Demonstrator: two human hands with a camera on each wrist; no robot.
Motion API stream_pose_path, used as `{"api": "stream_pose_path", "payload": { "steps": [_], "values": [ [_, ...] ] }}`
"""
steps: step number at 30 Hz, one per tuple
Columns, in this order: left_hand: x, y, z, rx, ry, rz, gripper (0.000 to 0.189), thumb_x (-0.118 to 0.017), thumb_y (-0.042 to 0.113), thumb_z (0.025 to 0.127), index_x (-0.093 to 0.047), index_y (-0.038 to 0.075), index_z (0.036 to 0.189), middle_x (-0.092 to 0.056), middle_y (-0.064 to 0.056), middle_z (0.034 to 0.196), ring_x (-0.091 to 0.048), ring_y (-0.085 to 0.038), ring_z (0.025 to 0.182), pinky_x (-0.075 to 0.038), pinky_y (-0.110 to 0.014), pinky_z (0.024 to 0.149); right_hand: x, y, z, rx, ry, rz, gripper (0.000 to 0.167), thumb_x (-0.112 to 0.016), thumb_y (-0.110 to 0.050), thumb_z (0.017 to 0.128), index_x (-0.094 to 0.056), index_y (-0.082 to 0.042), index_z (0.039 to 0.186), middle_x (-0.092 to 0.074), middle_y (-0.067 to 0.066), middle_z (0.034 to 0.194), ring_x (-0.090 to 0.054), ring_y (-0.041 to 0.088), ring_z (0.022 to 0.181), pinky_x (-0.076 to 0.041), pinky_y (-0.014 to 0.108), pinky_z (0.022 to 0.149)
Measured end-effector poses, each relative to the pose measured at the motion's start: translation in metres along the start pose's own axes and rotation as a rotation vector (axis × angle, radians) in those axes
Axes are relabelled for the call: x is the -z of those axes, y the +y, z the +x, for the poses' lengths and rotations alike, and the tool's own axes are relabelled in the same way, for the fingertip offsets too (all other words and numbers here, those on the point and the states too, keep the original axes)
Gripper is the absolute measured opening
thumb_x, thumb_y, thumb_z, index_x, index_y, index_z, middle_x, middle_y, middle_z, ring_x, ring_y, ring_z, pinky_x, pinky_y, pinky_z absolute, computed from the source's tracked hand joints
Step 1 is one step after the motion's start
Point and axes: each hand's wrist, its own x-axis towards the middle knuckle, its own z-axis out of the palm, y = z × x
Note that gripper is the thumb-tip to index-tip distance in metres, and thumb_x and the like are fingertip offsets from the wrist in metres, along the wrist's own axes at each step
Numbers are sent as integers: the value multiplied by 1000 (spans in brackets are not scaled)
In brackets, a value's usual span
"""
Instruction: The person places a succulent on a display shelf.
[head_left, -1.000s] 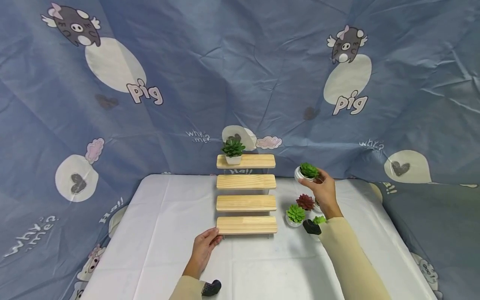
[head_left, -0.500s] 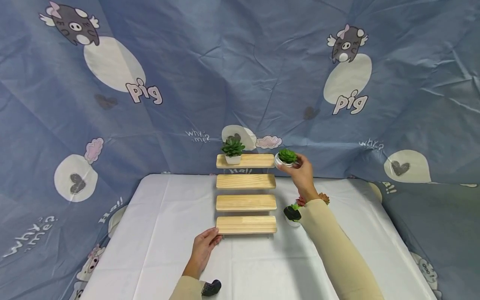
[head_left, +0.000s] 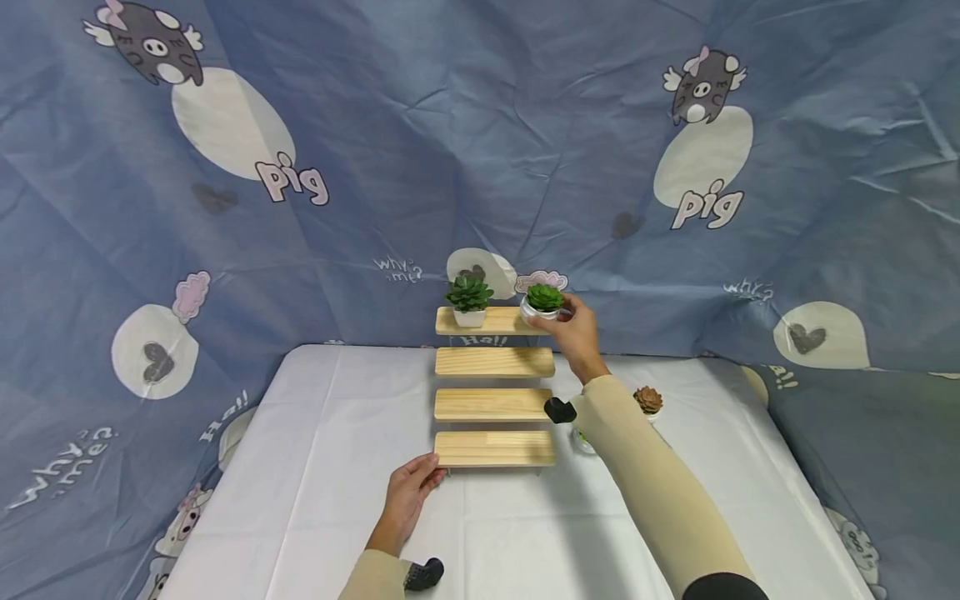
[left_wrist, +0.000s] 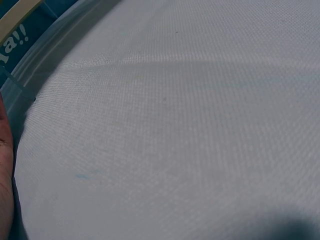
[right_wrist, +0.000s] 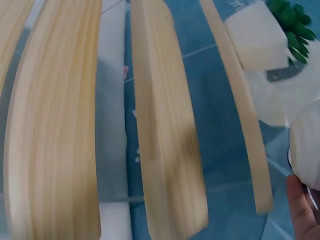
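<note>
A wooden stepped shelf [head_left: 494, 448] with several slats stands on the table. My left hand [head_left: 408, 493] pinches the left front corner of its lowest slat; in the left wrist view only a strip of that hand [left_wrist: 5, 170] shows. My right hand [head_left: 576, 335] holds a green potted succulent [head_left: 544, 297] by its round white pot, at the right end of the top slat. In the right wrist view, that pot [right_wrist: 307, 147] is partly cut off at the right edge. Left of it, another succulent [head_left: 469, 296] in a square white pot sits on the same slat.
On the white-clothed table [head_left: 352, 425], right of the shelf, stand more small plants. A brown one [head_left: 648, 400] shows beside the right sleeve, and a white pot [head_left: 582, 443] is partly covered by it. A blue printed cloth [head_left: 360, 167] hangs behind.
My right hand has carried the succulent leftward and up, from above the plants on the right to the top slat's right end. The left hand stays at the shelf corner.
</note>
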Motion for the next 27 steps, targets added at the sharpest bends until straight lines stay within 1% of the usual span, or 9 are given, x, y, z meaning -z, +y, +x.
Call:
{"api": "stream_pose_path", "payload": {
  "steps": [4,11,18,21,27],
  "values": [
    [1,1,0,-4,-10,-3,7,-61,3,94,-68,0,94,-66,-2,80,-64,-10,75,-54,-20,71,-11,-1,4,12,-38,-32,67,-79,-13,79,-47,-5,138,-52,15,126,-51,27,106,-48,38,87],
    [-1,2,-2,12,-1,14,9,-62,6,93,-67,-2,97,-67,-2,81,-64,-10,76,-55,-21,72,-26,4,9,20,-56,-54,62,-81,-12,78,-53,-5,133,-56,14,126,-56,28,106,-50,38,85],
    [0,-1,0,8,0,17,11,-64,6,93,-67,-3,98,-67,-3,81,-64,-10,75,-55,-20,71,-35,12,13,88,-48,-38,57,-81,-6,76,-58,-2,128,-62,17,117,-58,25,100,-50,33,83],
    [0,-1,-1,3,-9,15,12,-63,6,93,-67,-3,98,-67,-3,81,-64,-10,75,-55,-20,71,-37,12,13,99,-60,-22,56,-80,-3,77,-57,-1,128,-63,17,116,-59,25,101,-50,33,85],
    [0,1,-1,5,-12,10,11,-62,5,94,-67,-4,99,-67,-2,81,-64,-10,75,-55,-20,72,-42,11,12,122,-67,-34,59,-81,-6,76,-56,-1,129,-62,17,121,-60,28,108,-50,37,92]
  ]
}}
